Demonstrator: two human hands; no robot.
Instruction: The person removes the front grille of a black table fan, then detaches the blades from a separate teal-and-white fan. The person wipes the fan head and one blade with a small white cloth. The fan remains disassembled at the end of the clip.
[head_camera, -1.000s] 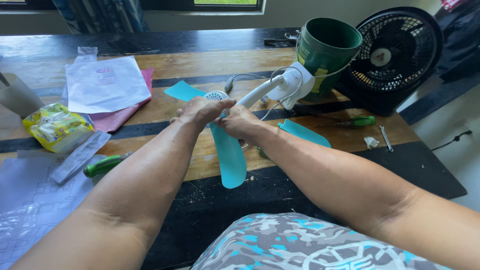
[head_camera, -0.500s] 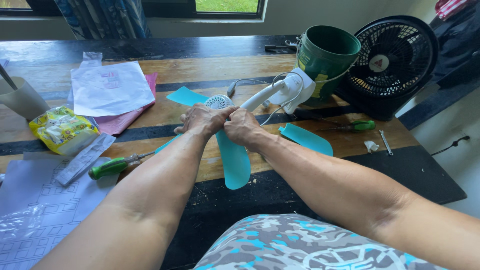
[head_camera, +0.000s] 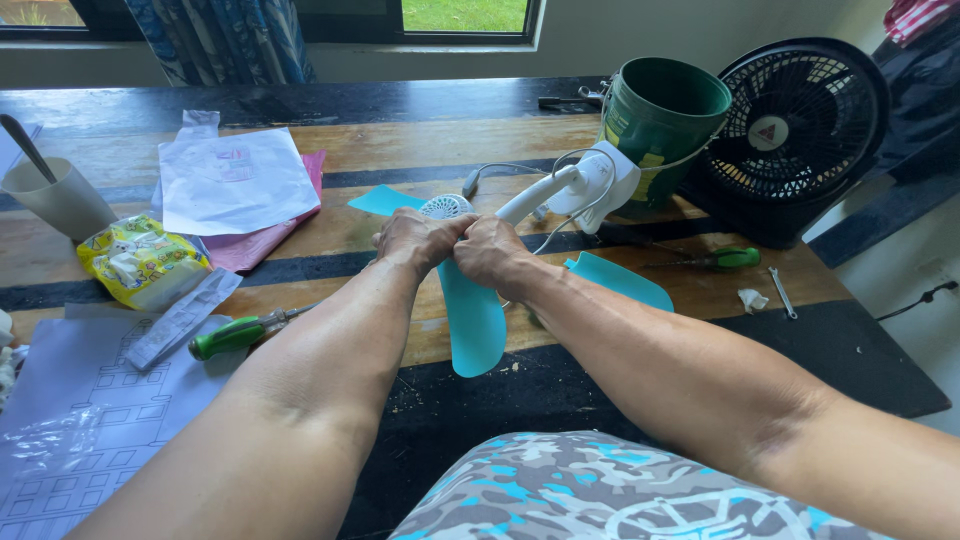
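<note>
Striped wooden table (head_camera: 420, 135) is carrying the work. Both hands are closing tightly together at the hub of a small white fan (head_camera: 447, 207): left hand (head_camera: 418, 240) and right hand (head_camera: 492, 252), fingers curled shut around where the turquoise blades (head_camera: 472, 315) are meeting. Thin plastic blades are looking light, bendy and easily cracked, so gripping near the hub seems wisest. Farther out are lying a green-handled screwdriver (head_camera: 232, 334), a green bucket (head_camera: 662, 115) and a black fan (head_camera: 800, 130).

Soft window daylight, sharp focus
</note>
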